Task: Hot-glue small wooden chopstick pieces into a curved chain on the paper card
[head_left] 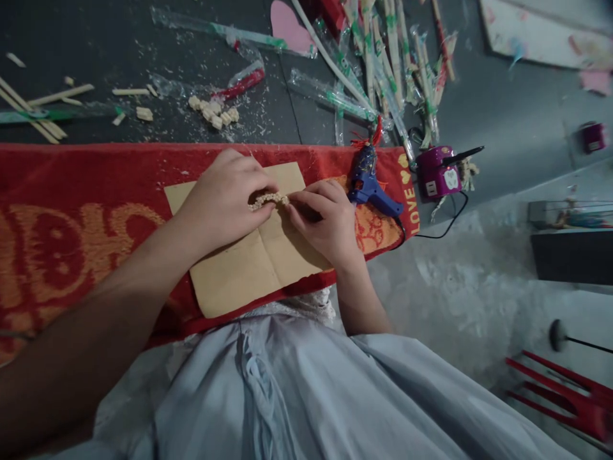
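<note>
Between my two hands, above a creased tan sheet of card (239, 275), is a curved strip of short cut wooden stick pieces (265, 199). My left hand (230, 195) is closed on the strip's left part, thumb below and fingers above. Thumb and fingertips of my right hand (328, 217) pinch its right end. Just right of that hand lies a blue hot glue gun (371, 182) on a red and orange towel (86, 172). My fingers hide parts of the strip.
Behind the towel lie a small pile of cut wooden pieces (213, 114), loose sticks (62, 96) and wrapped chopsticks (383, 57). A pink heart (290, 29) lies among wrappers. A purple power socket (438, 172) with a cable stands at right. Lower right is a red stool (565, 396).
</note>
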Motion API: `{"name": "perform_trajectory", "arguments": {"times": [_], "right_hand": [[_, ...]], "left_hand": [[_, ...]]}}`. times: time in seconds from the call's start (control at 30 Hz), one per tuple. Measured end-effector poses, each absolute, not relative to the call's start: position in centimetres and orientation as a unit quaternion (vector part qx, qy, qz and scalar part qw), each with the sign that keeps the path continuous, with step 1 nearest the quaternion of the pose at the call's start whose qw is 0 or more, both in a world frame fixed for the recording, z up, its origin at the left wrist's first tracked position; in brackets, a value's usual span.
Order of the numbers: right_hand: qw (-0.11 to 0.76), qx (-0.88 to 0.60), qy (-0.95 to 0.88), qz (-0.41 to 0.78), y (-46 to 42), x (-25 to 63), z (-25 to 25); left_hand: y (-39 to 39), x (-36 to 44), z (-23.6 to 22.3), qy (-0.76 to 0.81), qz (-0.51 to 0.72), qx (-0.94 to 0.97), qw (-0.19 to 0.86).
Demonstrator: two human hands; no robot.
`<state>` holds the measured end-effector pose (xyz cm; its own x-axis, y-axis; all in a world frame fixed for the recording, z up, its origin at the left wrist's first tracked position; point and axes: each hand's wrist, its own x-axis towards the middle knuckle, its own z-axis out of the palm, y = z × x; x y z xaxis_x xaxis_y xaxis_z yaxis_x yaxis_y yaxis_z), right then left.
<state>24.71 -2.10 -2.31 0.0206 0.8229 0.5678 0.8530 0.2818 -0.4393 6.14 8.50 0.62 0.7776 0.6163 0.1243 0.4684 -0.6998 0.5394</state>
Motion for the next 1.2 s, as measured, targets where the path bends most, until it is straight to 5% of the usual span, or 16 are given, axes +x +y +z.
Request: {"name": "perform_trajectory", "arguments": {"times": [0.93, 1.2], "right_hand": [[0.373, -0.598, -0.709, -0.027, -2.0, 24.8, -2.8], [0.358, -0.629, -0.688, 0.051, -2.4, 25.1, -2.8]], "left_hand": [[8.1, 5.9, 0.8, 0.289, 0.161, 0.914, 0.234], [8.1, 6.0, 1.4, 0.297, 0.136, 0.908, 0.263]]}}
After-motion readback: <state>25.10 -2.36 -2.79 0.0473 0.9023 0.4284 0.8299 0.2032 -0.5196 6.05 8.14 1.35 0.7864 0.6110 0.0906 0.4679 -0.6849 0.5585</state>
